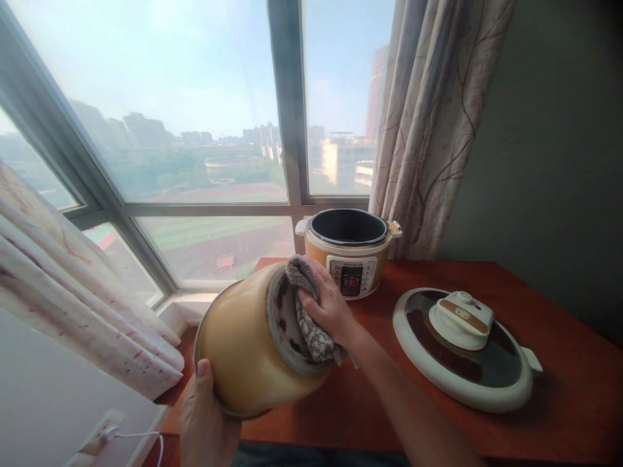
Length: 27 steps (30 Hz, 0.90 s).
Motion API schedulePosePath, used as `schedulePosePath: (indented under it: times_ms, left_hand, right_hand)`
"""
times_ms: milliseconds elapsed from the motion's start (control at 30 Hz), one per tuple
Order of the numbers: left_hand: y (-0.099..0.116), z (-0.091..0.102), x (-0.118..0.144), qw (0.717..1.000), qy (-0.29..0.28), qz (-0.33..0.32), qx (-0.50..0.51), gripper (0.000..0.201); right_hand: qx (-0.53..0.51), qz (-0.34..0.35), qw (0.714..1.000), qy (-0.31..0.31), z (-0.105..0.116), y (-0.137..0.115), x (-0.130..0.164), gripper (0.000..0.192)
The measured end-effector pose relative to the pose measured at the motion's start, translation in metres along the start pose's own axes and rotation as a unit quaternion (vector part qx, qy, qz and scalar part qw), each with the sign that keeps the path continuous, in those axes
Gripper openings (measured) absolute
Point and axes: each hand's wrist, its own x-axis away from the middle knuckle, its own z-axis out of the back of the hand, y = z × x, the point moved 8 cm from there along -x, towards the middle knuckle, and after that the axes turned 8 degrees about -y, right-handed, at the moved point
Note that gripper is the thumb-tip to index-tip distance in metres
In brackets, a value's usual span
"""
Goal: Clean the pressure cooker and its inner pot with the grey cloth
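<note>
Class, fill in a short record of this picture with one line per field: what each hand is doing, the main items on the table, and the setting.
Left hand: left hand grips the rim of the inner pot, held tilted with its base toward the camera
Right hand: right hand presses a grey cloth against the pot's stained base
Cooker: cooker body stands open, no lid on it
Lid: cooker lid lies flat on the table, apart from the cooker
Setting: window with curtain behind
</note>
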Motion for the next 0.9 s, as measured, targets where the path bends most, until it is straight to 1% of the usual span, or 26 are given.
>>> schedulePosePath:
  times_ms: [133,200,267,367,533,600,633,667,733,900]
  left_hand:
    - [0.001,0.000,0.001,1.000,0.003,-0.006,0.012,0.072]
    - [0.001,-0.005,0.003,1.000,-0.010,-0.008,0.019,0.073]
    - [0.000,-0.009,0.005,1.000,-0.018,-0.010,0.021,0.074]
    - [0.001,-0.013,0.007,1.000,-0.008,-0.021,0.015,0.073]
    - [0.001,-0.020,0.003,0.999,-0.004,-0.032,0.009,0.066]
    - [0.001,-0.021,0.000,0.999,0.001,-0.030,0.018,0.064]
    - [0.000,-0.021,-0.002,0.999,0.002,-0.027,0.024,0.064]
    - [0.000,-0.022,-0.004,0.999,0.003,-0.024,0.030,0.063]
    - [-0.002,-0.020,-0.007,0.999,0.005,-0.017,0.042,0.061]
    - [-0.004,-0.009,-0.012,0.998,0.026,-0.007,0.051,0.054]
  right_hand:
    - [-0.065,-0.062,0.996,0.029,0.001,0.027,0.017,0.060]
    - [-0.095,-0.081,0.991,0.044,0.003,0.031,0.024,0.058]
    - [-0.105,-0.084,0.990,0.050,0.005,0.026,0.028,0.055]
    - [-0.101,-0.066,0.992,0.026,0.007,-0.001,0.031,0.054]
    - [-0.115,0.012,0.991,-0.072,0.007,-0.064,0.046,0.051]
    - [-0.111,0.041,0.987,-0.107,0.006,-0.078,0.059,0.051]
    - [-0.108,0.054,0.986,-0.118,0.005,-0.080,0.066,0.050]
    - [-0.107,0.063,0.985,-0.124,0.005,-0.080,0.073,0.050]
    - [-0.110,0.066,0.985,-0.116,0.003,-0.069,0.084,0.049]
    - [-0.097,0.000,0.995,-0.033,0.001,-0.018,0.098,0.051]
